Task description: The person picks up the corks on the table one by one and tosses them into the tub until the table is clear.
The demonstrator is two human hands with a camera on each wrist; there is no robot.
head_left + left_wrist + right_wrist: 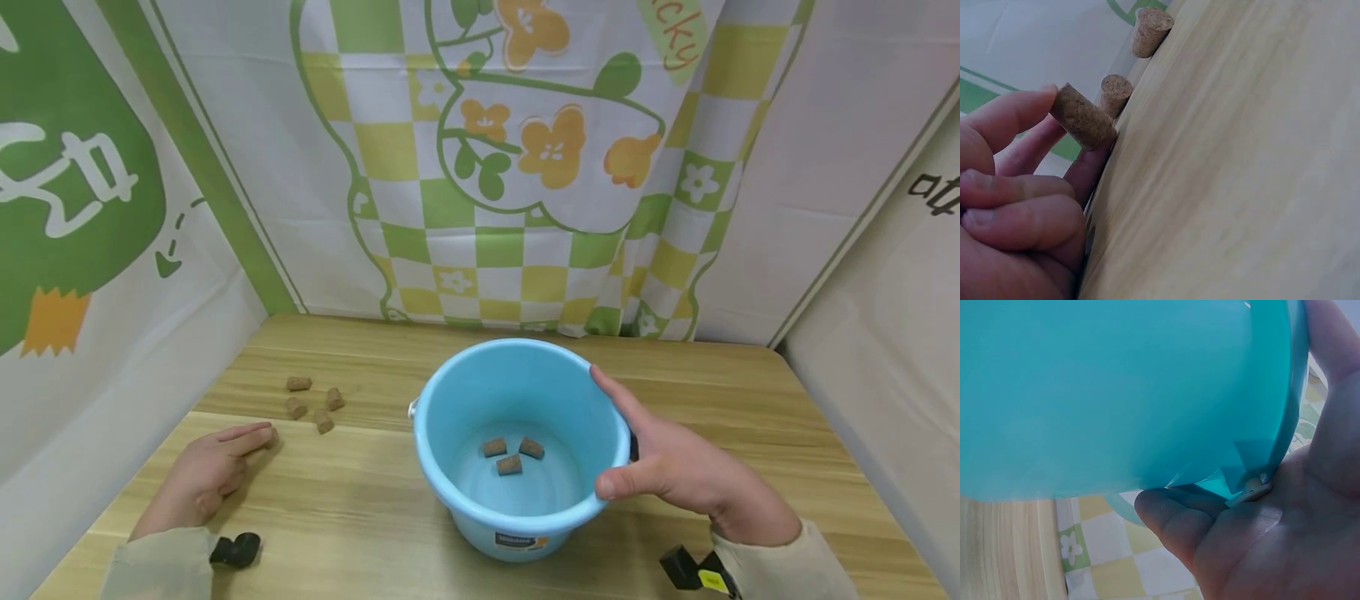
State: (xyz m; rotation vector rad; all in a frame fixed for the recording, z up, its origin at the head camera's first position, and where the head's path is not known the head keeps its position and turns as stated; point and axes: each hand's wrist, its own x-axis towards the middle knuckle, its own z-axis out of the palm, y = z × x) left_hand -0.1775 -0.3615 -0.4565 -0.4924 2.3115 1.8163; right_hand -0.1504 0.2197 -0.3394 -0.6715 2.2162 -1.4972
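Note:
My left hand (210, 471) is low over the left of the table and pinches a cork (1085, 115) at its fingertips. Two of its fingers are curled toward the palm. From the head view that cork is hidden by the hand. Several loose corks (323, 421) lie just beyond the fingertips; two, including one cork (1152, 32), show in the left wrist view. A light blue bucket (521, 521) stands upright at centre, three corks (509, 464) on its floor. My right hand (678, 467) grips the bucket's right side, thumb and a finger at the rim.
The wood-grain table (360, 517) runs back to a hanging cloth (480, 250) with green and yellow checks. White side panels (900, 333) rise at left and right. A metal handle pivot (413, 408) sticks out on the bucket's left side.

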